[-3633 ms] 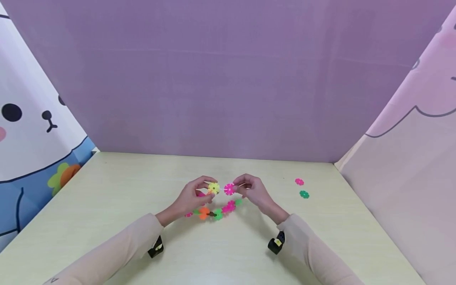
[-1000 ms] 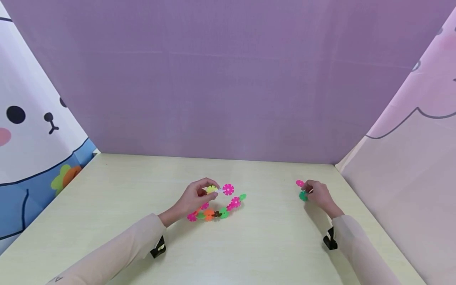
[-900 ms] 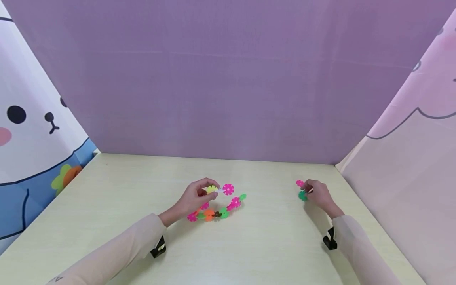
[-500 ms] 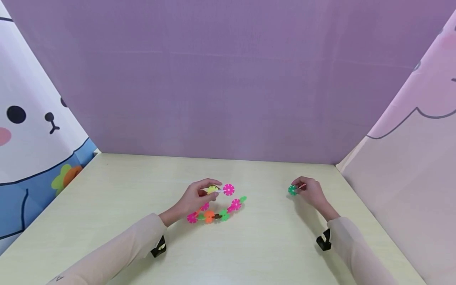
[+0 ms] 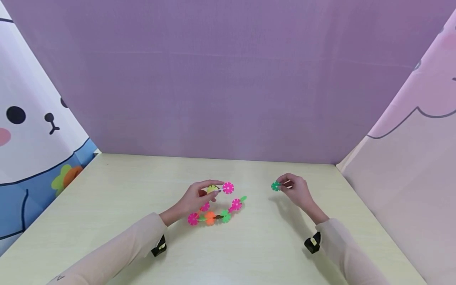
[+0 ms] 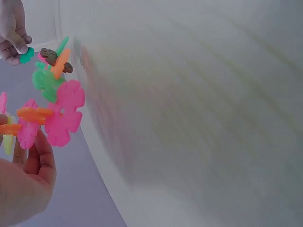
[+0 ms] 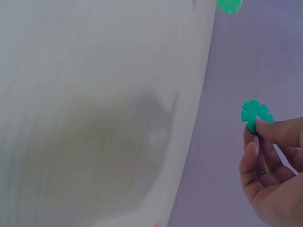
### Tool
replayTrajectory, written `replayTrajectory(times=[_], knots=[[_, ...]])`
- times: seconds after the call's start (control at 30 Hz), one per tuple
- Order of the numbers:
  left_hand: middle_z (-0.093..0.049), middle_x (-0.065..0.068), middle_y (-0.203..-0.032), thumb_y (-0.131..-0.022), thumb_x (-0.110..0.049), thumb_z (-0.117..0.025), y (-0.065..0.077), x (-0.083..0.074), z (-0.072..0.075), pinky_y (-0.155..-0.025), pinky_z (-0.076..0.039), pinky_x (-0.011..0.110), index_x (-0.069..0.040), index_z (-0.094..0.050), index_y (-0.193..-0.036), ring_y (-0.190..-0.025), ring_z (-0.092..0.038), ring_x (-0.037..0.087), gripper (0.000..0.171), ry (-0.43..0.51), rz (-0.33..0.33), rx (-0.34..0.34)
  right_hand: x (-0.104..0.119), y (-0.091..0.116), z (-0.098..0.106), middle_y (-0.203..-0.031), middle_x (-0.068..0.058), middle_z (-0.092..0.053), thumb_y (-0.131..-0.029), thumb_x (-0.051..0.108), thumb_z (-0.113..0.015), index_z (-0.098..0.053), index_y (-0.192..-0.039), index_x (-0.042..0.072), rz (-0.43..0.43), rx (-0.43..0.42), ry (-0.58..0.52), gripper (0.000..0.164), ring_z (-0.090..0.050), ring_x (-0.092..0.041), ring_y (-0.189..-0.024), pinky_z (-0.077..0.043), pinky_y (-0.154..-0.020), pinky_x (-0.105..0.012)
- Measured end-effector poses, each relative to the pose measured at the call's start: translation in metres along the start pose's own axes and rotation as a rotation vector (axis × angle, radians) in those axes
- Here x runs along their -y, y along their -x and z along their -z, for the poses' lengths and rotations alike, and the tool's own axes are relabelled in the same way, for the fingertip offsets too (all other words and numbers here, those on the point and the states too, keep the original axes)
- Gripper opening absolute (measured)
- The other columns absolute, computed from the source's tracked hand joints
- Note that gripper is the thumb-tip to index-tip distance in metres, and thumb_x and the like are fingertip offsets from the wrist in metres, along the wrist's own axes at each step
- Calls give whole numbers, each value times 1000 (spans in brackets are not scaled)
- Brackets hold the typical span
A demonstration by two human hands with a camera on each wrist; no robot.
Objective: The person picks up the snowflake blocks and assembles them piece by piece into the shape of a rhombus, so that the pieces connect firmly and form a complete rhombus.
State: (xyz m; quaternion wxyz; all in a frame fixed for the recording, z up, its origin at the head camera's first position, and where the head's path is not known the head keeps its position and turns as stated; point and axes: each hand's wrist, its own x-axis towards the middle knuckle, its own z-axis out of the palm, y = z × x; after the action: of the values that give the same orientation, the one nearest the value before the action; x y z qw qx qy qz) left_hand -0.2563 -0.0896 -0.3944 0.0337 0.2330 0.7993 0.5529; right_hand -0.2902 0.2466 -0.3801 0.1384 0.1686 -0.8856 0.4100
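My left hand [image 5: 194, 198] pinches a chain of interlocking flower-shaped plastic discs near its yellow disc [image 5: 212, 189]. A white disc, seen nearly edge-on, joins the yellow one to a pink end disc [image 5: 228, 188]. The rest of the chain curves below through pink, orange, brown and green discs [image 5: 225, 216], ending in a light green one [image 5: 244, 198]. To the right, my right hand [image 5: 295, 192] holds a single teal-green disc [image 7: 255, 116] between thumb and fingertips, raised above the table and apart from the chain. The left wrist view shows the chain's orange and pink discs [image 6: 66, 113] close up.
A pale wooden table [image 5: 228, 253] lies under both hands. Behind it rises a purple cloth panel [image 5: 228, 79], with cartoon-printed cloths [image 5: 35, 130] at the sides. Each wrist wears a small black camera [image 5: 312, 243].
My right hand left the pink end disc, reached right, picked up the teal-green disc and carries it back left. The loose pink disc there is out of sight. My left hand stays nearly still.
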Motion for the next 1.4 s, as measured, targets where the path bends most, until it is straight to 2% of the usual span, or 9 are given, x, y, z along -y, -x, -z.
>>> replayTrajectory(times=[0.27,0.4,0.67,0.9,1.0,1.1,1.17,1.23,1.4], knots=[[-56,5,-125,-91,-18,-57,-1,2,-1,-41,-35,21,-26,-57,-123,-80,-64,34,34,-9,-16,13,31,2,-17,-86,-21,-64,-77,-10,-63,-62,-90,-6,-8,53,-97,13,-65,-30,-76,-51,-62,-18],[-57,5,-125,-91,-17,-56,-1,3,-1,-40,-34,21,-25,-57,-123,-80,-65,34,33,-7,-24,26,54,4,-25,-83,-25,-63,-76,-14,-61,-60,-88,-10,33,73,-143,12,-63,-36,-76,-51,-60,-21],[-55,10,-126,-91,-17,-56,-3,4,-3,-40,-33,20,-26,-57,-122,-79,-65,34,33,-14,-15,54,53,2,-50,-80,-10,-68,-78,-5,-65,-64,-86,3,117,85,-133,11,-62,-15,-72,-50,-59,-22],[-54,13,-127,-91,-18,-57,-2,1,-3,-40,-34,21,-22,-57,-123,-77,-64,35,33,-11,-11,54,63,2,-59,-80,-5,-68,-78,-4,-66,-66,-87,7,216,77,-124,14,-62,-18,-72,-47,-58,-23],[-55,14,-126,-91,-15,-56,0,-8,-3,-40,-34,21,-17,-56,-124,-75,-65,33,34,-10,-11,57,79,5,-57,-81,-11,-68,-77,-8,-65,-66,-87,2,225,77,-124,13,-62,-24,-74,-47,-57,-23],[-55,12,-126,-91,-16,-56,0,-8,-3,-42,-36,20,-19,-56,-124,-74,-65,32,33,-12,-11,59,93,7,-55,-82,-16,-67,-76,-11,-63,-65,-86,-3,218,87,-122,13,-62,-29,-74,-47,-57,-25],[-55,12,-126,-91,-16,-56,0,-8,-3,-42,-37,21,-20,-57,-124,-74,-65,33,33,-13,-10,62,93,6,-57,-82,-17,-66,-76,-12,-63,-65,-86,-4,218,90,-116,13,-62,-29,-75,-46,-57,-24],[-55,10,-126,-90,-20,-57,-3,1,-3,-42,-38,21,-24,-57,-122,-75,-64,35,33,-6,-13,61,85,4,-62,-82,-15,-67,-76,-11,-64,-66,-86,-2,223,88,-114,13,-62,-28,-75,-46,-56,-24],[-56,10,-126,-90,-18,-57,-3,1,-4,-38,-33,21,-23,-57,-123,-72,-64,36,33,9,-14,66,74,2,-67,-81,-9,-67,-76,-8,-66,-68,-85,4,272,73,-107,16,-62,-24,-74,-45,-53,-22]])
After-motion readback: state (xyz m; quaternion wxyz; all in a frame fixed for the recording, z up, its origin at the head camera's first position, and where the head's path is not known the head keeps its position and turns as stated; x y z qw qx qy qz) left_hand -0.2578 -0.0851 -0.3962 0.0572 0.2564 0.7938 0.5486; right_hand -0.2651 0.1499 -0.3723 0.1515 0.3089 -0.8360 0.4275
